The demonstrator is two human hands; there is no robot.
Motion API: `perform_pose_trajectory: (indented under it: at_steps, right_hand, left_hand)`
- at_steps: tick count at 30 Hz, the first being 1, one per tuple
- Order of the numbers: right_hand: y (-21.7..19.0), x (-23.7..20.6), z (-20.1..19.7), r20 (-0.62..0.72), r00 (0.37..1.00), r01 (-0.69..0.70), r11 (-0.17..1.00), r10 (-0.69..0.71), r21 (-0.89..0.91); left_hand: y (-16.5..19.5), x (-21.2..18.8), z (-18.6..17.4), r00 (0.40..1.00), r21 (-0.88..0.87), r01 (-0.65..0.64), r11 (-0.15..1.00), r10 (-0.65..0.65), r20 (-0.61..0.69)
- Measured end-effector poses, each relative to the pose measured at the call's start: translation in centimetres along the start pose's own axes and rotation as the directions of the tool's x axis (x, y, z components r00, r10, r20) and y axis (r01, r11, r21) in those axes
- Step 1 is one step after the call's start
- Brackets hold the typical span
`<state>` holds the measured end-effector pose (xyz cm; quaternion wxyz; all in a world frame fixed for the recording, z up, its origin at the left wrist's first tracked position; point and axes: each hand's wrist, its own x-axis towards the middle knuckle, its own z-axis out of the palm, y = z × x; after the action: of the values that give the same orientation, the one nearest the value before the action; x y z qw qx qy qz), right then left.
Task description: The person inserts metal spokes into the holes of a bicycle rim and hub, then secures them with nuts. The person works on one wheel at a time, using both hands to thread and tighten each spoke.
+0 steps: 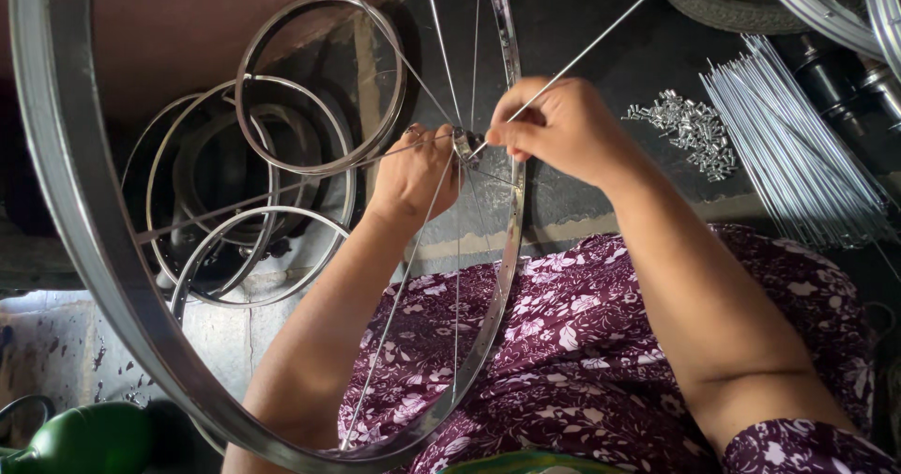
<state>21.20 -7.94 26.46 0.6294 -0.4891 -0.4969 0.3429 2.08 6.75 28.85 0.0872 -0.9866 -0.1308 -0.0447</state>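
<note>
Head view, looking down onto the lap. A bicycle wheel rim stood on edge over the person's purple floral garment, partly laced with thin spokes. The left hand was closed around the hub at the rim's centre, steadying it. The right hand pinched a loose steel spoke between thumb and fingertips, its lower end meeting the hub and its free end pointing up and to the right. On the dark floor beyond lay a small heap of spoke nipples, just beside a bundle of spare spokes. Several bare rims were stacked at left; a green object showed at lower left.
</note>
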Motion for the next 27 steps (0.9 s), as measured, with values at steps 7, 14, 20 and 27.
perform_pose_trajectory:
  at_steps: [7, 14, 20, 27]
  right_hand:
    - [0.2, 0.4, -0.8, -0.075, 0.997, -0.008, 1.0, 0.008, 0.003]
    - [-0.5, -0.4, -4.0, -0.181, 0.983, -0.002, 0.994, 0.022, 0.113]
    - [-2.1, -1.0, -3.6, -0.137, 0.988, 0.072, 0.997, -0.074, -0.018]
    - [-0.5, -0.2, -3.2, -0.252, 0.96, -0.042, 0.951, 0.124, 0.306]
  left_hand:
    - [0.6, 0.5, -1.8, 0.993, 0.044, 0.04, 0.998, -0.045, 0.107]
    - [0.2, 0.0, -0.7, 0.998, 0.064, 0.05, 0.997, -0.053, 0.042]
    - [-0.9, -0.2, 1.5, 0.998, -0.03, 0.061, 0.998, -0.061, 0.025]
    - [-0.6, 0.4, 2.4, 0.987, -0.063, 0.163, 0.985, -0.163, 0.006]
